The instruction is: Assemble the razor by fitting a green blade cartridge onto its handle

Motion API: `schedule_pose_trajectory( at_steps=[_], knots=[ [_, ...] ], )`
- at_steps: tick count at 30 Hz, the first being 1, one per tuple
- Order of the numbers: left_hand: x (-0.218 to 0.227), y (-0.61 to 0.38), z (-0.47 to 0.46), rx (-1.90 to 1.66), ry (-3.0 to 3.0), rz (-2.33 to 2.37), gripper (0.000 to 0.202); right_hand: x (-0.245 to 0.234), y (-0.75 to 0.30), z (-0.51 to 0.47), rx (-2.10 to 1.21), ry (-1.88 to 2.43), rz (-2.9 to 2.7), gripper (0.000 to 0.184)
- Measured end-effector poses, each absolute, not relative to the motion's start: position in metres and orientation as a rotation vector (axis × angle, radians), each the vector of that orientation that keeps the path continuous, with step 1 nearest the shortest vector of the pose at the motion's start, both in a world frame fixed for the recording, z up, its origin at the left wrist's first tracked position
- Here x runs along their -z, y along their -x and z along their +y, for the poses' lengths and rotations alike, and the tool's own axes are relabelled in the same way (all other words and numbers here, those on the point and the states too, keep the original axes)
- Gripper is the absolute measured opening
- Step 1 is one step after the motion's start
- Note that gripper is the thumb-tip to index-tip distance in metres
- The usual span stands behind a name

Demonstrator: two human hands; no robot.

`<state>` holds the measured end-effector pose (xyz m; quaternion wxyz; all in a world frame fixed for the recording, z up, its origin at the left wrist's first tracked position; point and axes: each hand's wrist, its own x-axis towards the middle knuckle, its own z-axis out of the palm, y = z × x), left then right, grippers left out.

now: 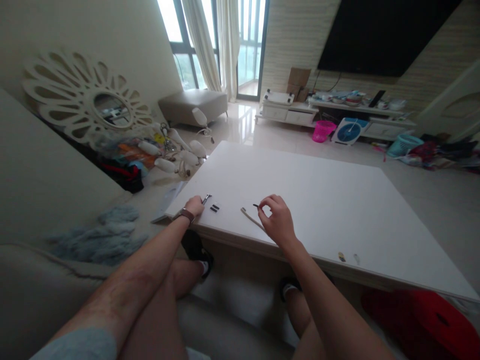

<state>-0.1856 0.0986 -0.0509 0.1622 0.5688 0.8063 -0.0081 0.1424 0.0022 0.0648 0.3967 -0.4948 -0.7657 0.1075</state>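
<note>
My left hand [194, 205], with a watch on its wrist, is closed around a slim silvery tool with a small dark crosswise head [208, 196], like a razor, over the left edge of the white table. Just right of it lie small black strips [214, 208]. My right hand [276, 216] is raised above the table's near side. Thumb and forefinger pinch a short thin black piece [255, 205]. Below that hand a thin beige stick [252, 218] with a dark end lies on the table, its near end hidden behind the hand.
The white table [318, 195] spreads out in front of me. A small yellow-and-black item [341, 256] and a small clear item [356, 258] lie by its near edge. A chandelier [187, 155] stands on the floor at left. Something red [420, 320] sits at lower right.
</note>
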Motion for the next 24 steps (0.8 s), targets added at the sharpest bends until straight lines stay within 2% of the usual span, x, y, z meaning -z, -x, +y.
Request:
schedule_pose_trajectory(
  at_steps=[7,13,18,24],
  knots=[
    [0.049,0.213,0.097,0.005,-1.589,2.38,0.025,-0.066,-0.143,0.001,-0.279,1.256,-1.938,0.012],
    [0.045,0.187,0.1,-0.182,-1.888,2.233,0.041,-0.066,-0.143,0.001,-0.269,1.257,-1.947,0.012],
    [0.054,0.156,0.102,-0.245,-2.168,1.761,0.022,-0.065,-0.143,0.001,-0.275,1.258,-1.957,0.013],
    [0.066,0.161,0.101,-0.309,-2.152,1.808,0.015,-0.061,-0.144,0.002,-0.289,1.269,-1.959,0.012]
  ],
)
